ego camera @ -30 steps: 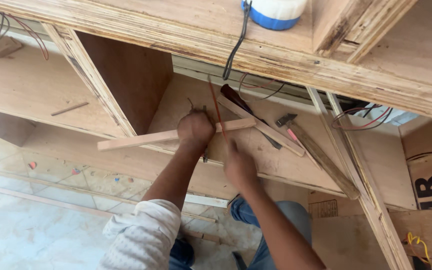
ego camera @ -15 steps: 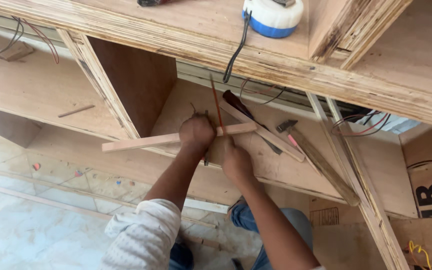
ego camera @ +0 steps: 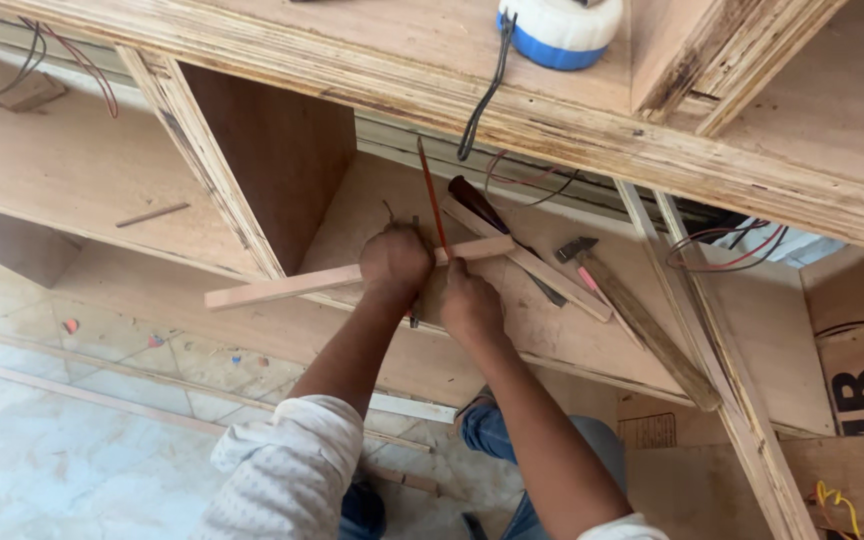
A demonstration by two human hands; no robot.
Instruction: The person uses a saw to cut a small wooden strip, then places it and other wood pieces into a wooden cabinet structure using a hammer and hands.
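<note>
On plywood shelf | left hand grip clenched around wood strip | right hand pinching red pencil

Left hand closed around a pale wooden strip lying across the plywood shelf. Right hand just beside it, gripping a thin red-brown pencil held upright against the strip. Hammer resting near the shelf's right end. Upright plywood divider at the left. Blue-and-white round container on the top board, black cord hanging over its front edge.
</note>
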